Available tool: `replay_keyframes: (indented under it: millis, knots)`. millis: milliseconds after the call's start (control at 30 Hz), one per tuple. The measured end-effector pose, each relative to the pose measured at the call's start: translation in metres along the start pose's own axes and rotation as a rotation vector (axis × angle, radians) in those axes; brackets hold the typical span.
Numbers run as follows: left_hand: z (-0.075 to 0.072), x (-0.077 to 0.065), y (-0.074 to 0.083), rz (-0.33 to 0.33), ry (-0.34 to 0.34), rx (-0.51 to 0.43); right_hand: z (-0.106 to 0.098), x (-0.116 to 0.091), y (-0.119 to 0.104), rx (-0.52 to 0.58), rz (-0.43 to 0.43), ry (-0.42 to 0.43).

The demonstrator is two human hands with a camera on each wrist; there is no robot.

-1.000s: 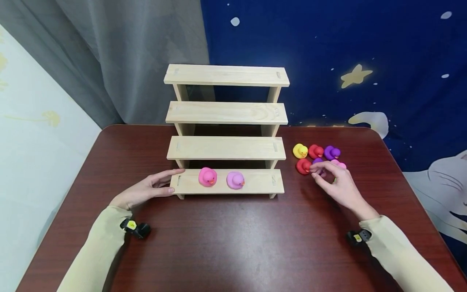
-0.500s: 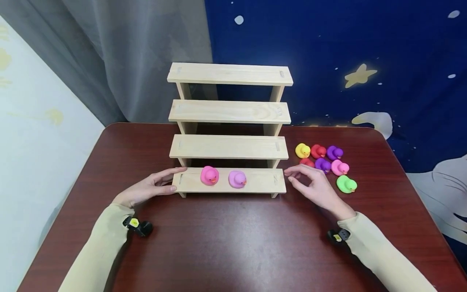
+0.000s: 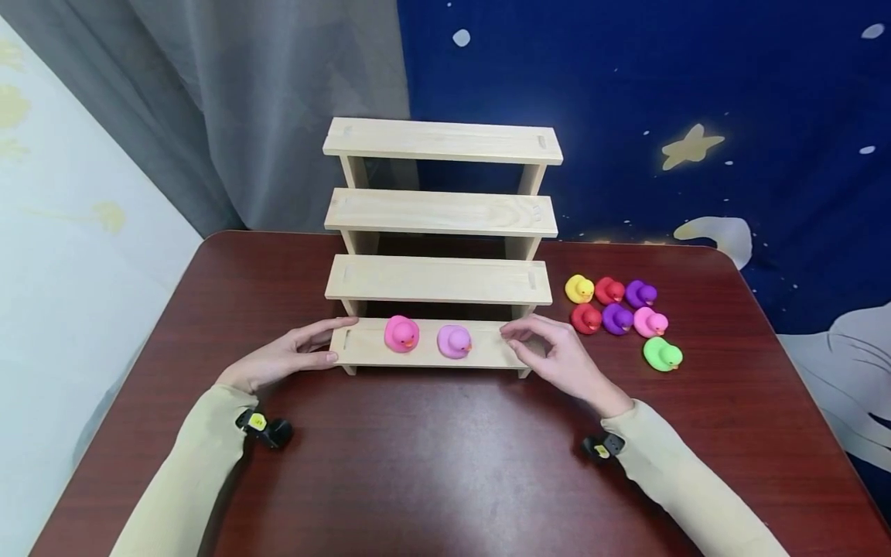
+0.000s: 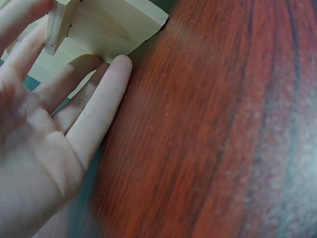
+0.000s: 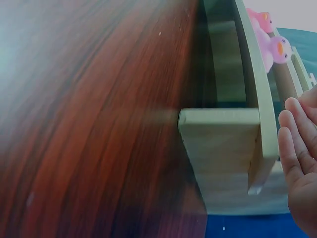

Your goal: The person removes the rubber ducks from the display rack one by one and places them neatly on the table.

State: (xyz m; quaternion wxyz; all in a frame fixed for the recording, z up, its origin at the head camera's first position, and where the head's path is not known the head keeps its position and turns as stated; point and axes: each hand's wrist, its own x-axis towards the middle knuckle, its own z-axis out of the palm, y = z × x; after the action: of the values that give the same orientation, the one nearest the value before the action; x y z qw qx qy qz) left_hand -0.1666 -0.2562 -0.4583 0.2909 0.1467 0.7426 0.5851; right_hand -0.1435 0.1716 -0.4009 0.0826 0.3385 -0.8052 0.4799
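Note:
My left hand [image 3: 281, 360] holds the left end of the lowest board of a stepped wooden shelf [image 3: 438, 278], thumb at the front edge and fingers behind. In the left wrist view, its fingers [image 4: 101, 109] reach the shelf's side panel. On that lowest board sit a hot-pink rubber duck [image 3: 401, 333] and a lilac rubber duck [image 3: 455, 341]. My right hand [image 3: 560, 356] is over the board's right end, to the right of the lilac duck and apart from it. Its fingers are loosely bent, with nothing visible between them and the thumb.
Right of the shelf, several rubber ducks lie grouped on the brown table [image 3: 418, 464]. They include a yellow duck [image 3: 579, 288], a red duck [image 3: 586, 318], a purple duck [image 3: 617, 319], a pink duck [image 3: 650, 322] and a green duck [image 3: 663, 354]. A curtain [image 3: 306, 116] hangs behind.
My right hand has moved left from above the loose ducks to the lowest board's right end, uncovering those ducks. My left hand keeps its place on the shelf.

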Motion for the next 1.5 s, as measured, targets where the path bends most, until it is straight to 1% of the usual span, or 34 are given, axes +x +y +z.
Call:
replay_keyframes:
  millis: [300,467,567,700,767,900,1000,1100,1200,1333,1400,1467,1500]
  knots:
    - [0.001,-0.001,0.001,-0.006,0.004,-0.014,0.017,0.01,-0.003,0.078,-0.014,-0.043]
    - [0.001,-0.001,-0.001,0.01,0.0,-0.024,0.025,0.015,-0.008,0.11,-0.025,-0.054]
    - [0.001,-0.001,-0.003,0.021,-0.003,-0.016,0.028,0.018,-0.01,0.104,-0.026,-0.06]
    - [0.001,-0.001,-0.003,0.013,0.006,-0.001,0.032,0.02,-0.01,0.074,-0.032,-0.068]
    - [0.002,-0.001,-0.002,0.004,0.014,0.0,0.034,0.021,-0.007,0.064,-0.037,-0.07]
    - [0.002,-0.001,-0.001,0.005,0.017,-0.012,0.04,0.023,0.007,0.061,-0.041,-0.076]
    - [0.003,-0.001,-0.001,0.011,0.012,-0.018,0.045,0.023,0.02,0.078,-0.038,-0.091]
    - [0.003,-0.001,-0.002,0.015,0.009,-0.02,0.047,0.022,0.027,0.101,-0.032,-0.114]
    - [0.002,-0.001,-0.003,0.017,0.007,-0.025,0.049,0.022,0.026,0.119,-0.032,-0.131]
    - [0.002,0.0,-0.003,0.021,0.004,-0.033,0.049,0.024,0.014,0.122,-0.043,-0.133]
    - [0.002,0.0,-0.003,0.023,0.004,-0.032,0.05,0.024,0.011,0.116,-0.048,-0.133]
    - [0.002,0.0,-0.003,0.023,0.005,-0.029,0.051,0.024,0.011,0.109,-0.04,-0.135]
    - [0.002,0.0,-0.003,0.022,0.006,-0.026,0.052,0.023,0.015,0.104,-0.034,-0.138]
